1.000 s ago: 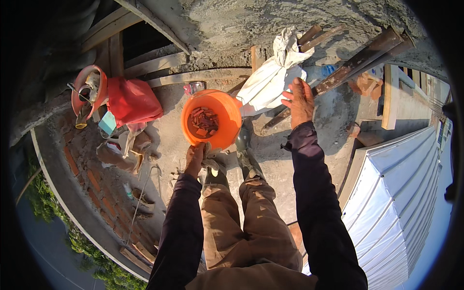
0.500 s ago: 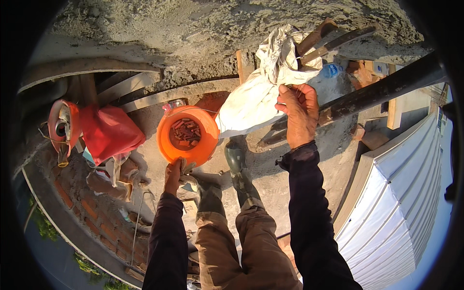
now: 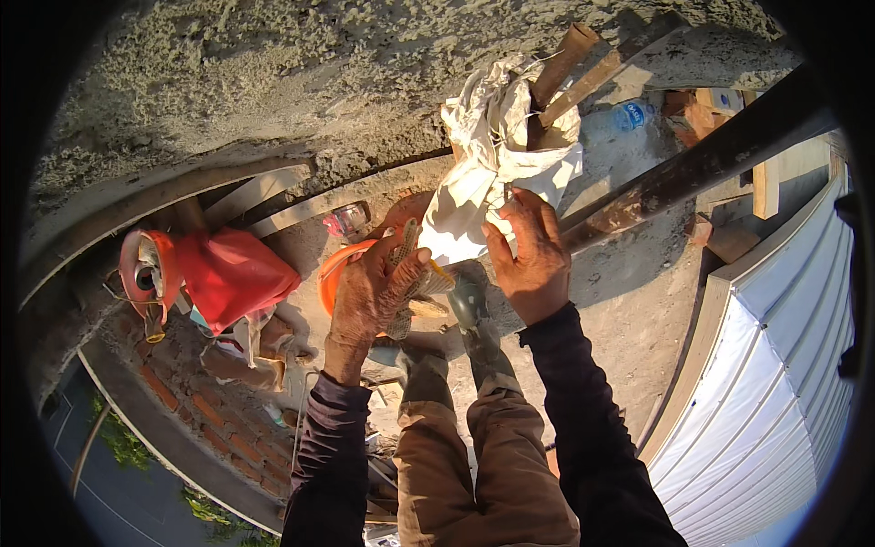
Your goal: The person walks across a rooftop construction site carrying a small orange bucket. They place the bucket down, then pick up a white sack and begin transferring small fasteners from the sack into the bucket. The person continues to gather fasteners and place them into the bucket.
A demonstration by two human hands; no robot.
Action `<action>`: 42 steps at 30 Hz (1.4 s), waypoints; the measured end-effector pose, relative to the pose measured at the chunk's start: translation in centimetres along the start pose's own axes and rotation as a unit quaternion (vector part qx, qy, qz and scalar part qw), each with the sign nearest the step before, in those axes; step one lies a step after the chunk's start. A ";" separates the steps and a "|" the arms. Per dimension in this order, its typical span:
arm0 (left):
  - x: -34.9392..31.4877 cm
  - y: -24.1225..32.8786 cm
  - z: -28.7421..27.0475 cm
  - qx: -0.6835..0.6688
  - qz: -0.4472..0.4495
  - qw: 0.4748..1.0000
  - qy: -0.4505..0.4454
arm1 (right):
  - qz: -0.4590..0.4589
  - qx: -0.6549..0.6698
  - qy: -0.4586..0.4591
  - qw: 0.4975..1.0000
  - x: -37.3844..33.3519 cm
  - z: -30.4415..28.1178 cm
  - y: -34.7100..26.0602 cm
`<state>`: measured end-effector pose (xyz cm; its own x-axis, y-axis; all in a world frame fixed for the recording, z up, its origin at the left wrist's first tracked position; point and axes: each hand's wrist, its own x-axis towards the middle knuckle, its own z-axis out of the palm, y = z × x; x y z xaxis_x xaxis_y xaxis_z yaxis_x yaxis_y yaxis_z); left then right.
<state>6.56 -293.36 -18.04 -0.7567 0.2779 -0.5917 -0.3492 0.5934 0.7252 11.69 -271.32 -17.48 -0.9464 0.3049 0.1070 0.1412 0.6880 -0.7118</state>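
Note:
My left hand (image 3: 369,305) is closed around a beige knitted work glove (image 3: 403,264) with a yellow edge, in front of the orange bucket (image 3: 330,278). Most of that bucket is hidden behind the hand and glove. To its right, my right hand (image 3: 530,260) is bent into a pinch before the white woven sack (image 3: 465,205). What sits between those fingertips, if anything, I cannot make out. From the sack's crumpled mouth stick out wooden pieces (image 3: 602,77). My boots stand just below the sack.
A dark pole (image 3: 674,173) slants in from the upper right, near a plastic bottle (image 3: 631,115). At left hangs a red cloth or bag (image 3: 232,273) beside an orange container (image 3: 146,269). Rough concrete (image 3: 273,82) runs along the top; white corrugated sheeting (image 3: 766,346) fills the right.
My left hand has left the bucket's rim and risen to the right with the glove. My right hand has moved down and left, closer to it. The view has shifted slightly.

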 end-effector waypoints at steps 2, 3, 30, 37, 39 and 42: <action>2.9 5.6 -0.2 0.041 0.043 0.998 -0.029 | -0.002 -0.016 -0.025 1.000 -0.6 0.1 -0.3; 4.5 7.8 -0.1 0.068 0.108 0.991 -0.031 | 0.003 -0.036 -0.030 0.999 -0.9 0.0 -0.4; 8.0 4.8 -0.4 -0.209 0.027 0.973 -0.089 | 0.423 0.541 -0.087 0.721 -2.9 0.6 -0.7; 7.1 5.1 0.2 -0.139 0.015 0.989 -0.045 | 0.293 0.259 -0.042 0.919 -3.3 1.0 1.5; 7.0 5.0 0.6 -0.194 0.003 0.980 -0.046 | 0.269 0.221 -0.029 0.937 -3.3 0.8 1.6; 7.2 4.8 0.9 -0.201 0.022 0.979 -0.037 | 0.152 0.123 0.004 0.981 -2.9 0.4 1.0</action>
<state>-0.06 -287.84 -19.14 -0.7393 0.3599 -0.5691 -0.5168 0.2386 0.8222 14.45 -271.74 -18.76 -0.8691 0.4766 -0.1325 0.3417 0.3847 -0.8575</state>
